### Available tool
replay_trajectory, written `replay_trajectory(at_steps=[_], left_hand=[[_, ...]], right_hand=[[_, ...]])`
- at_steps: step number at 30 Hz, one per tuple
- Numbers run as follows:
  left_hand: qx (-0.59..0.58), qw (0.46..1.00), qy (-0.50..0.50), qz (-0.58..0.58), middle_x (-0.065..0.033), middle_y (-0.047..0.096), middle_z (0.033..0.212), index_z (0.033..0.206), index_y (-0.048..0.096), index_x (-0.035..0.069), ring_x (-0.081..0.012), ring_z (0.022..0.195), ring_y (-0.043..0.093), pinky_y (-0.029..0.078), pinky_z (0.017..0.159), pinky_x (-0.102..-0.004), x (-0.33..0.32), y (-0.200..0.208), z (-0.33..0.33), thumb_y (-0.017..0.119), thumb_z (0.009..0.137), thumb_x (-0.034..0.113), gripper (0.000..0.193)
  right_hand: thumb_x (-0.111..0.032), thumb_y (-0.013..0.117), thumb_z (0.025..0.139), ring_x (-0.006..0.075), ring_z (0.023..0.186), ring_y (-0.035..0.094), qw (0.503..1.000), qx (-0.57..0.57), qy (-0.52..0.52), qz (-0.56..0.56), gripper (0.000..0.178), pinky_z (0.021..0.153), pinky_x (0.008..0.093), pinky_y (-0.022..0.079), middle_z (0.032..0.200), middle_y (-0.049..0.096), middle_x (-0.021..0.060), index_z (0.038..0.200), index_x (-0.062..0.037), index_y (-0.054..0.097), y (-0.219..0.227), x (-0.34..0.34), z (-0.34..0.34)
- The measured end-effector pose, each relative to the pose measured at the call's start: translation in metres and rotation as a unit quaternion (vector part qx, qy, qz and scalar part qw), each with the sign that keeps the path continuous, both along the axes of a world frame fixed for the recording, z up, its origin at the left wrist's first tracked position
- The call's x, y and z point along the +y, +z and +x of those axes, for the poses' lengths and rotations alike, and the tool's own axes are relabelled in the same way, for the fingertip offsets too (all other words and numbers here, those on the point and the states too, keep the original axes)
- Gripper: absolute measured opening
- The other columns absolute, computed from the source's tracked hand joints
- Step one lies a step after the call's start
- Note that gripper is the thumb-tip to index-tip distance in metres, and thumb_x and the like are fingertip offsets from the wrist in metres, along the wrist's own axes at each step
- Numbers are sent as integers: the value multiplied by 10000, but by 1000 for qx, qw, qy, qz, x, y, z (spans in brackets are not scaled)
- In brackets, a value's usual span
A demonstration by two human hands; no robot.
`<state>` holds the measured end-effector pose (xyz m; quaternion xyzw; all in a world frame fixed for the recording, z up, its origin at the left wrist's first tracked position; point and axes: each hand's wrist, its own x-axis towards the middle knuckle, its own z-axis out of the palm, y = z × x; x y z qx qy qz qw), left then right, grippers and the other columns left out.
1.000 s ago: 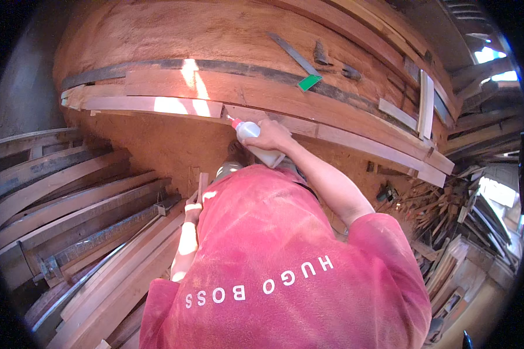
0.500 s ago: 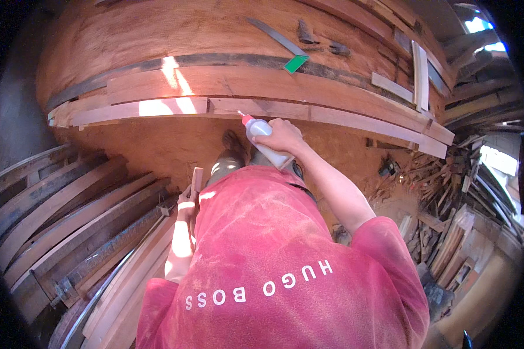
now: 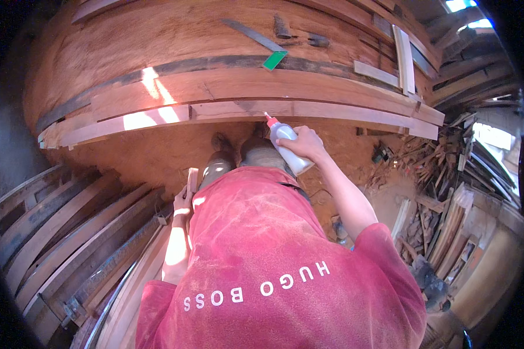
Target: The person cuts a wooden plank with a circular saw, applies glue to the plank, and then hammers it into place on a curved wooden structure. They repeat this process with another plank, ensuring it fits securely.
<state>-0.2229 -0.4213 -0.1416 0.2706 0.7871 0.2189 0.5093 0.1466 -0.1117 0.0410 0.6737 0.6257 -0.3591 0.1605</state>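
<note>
My right hand [image 3: 306, 143] is wrapped round a white squeeze bottle [image 3: 286, 143] with a red nozzle cap. The bottle tilts so that its tip comes close to the front edge of a long wooden strip [image 3: 233, 110]; whether they touch I cannot tell. Low at my left side, my left hand [image 3: 182, 202] grips a short wooden piece [image 3: 192, 181] that points up. Its lower part is hidden by the fingers. Behind the strip, a wider board [image 3: 227, 84] lies along the bench.
A try square [image 3: 275, 60] with a green handle lies on the dusty workbench [image 3: 174, 35], near dark metal pieces [image 3: 282, 26]. Pale wooden slats [image 3: 403, 61] lie at its right end. Long timbers [image 3: 70, 215] are stacked at my left; scrap wood [image 3: 416, 154] heaps at right.
My right hand and the bottle have shifted right along the strip's edge. The whole view has moved slightly, with the bench sliding left in the picture. Both hands keep their hold.
</note>
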Motion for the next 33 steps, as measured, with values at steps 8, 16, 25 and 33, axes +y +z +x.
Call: replay_trajectory(at_steps=[8,16,25,33], left_hand=[[20,999,-40,-20,-250,703,1242,1373,623,14,-318,1195,677,511,1001,-385,-1,-22,-6,612,959,429,587],[6,999,-44,-4,-233,714,1232,1368,627,17,-317,1184,682,512,994,-386,9,-13,-9,619,958,455,600],[49,997,-49,-19,-249,723,1168,1346,649,71,-364,1130,697,520,944,-423,4,-1,-10,577,963,504,582],[40,997,-11,-72,-267,709,1115,1318,655,119,-389,1119,690,517,920,-428,-2,28,-7,560,968,461,498]], right_hand=[[-611,766,716,345,981,750,997,5,-75,-17,650,902,447,570,1010,767,216,1033,-45,789,7,-6,43],[-605,767,731,348,971,751,988,69,-140,-1,681,875,444,570,988,762,240,1041,2,779,-5,-16,47],[-626,760,755,312,892,755,974,205,-18,-94,726,802,401,571,958,763,213,1062,32,762,-22,14,-98],[-670,785,678,376,1006,739,956,239,-74,-156,934,838,429,584,1103,724,303,1086,166,701,-71,8,-174]])
